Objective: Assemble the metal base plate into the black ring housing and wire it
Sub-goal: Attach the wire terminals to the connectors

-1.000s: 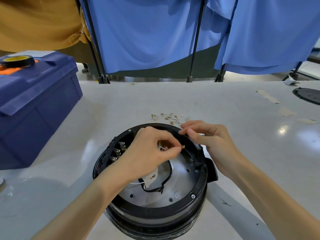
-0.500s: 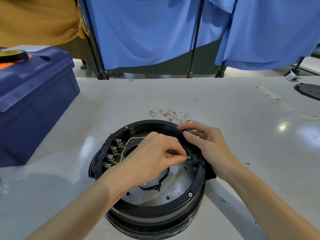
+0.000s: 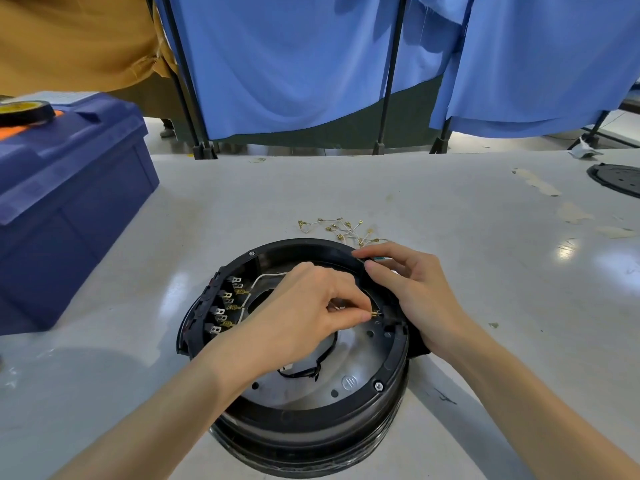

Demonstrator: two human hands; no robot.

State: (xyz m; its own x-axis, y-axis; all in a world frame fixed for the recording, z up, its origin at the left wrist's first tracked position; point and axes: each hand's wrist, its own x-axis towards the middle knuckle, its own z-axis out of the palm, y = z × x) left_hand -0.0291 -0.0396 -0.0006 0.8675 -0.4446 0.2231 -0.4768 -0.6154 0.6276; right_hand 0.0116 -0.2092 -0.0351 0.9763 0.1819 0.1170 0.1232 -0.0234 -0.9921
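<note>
Brass terminal (image 3: 375,312) pinched by left hand (image 3: 304,317), seemingly against black ring housing (image 3: 391,362).

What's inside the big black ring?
Inside the black ring housing lies the metal base plate, a white wire, a black wire and brass terminals. The left hand covers the plate's middle.

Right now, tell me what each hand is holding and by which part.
The left hand pinches a small brass terminal at its wire end, between thumb and fingertips. The right hand holds nothing loose; it grips the far right rim of the black ring housing.
</note>
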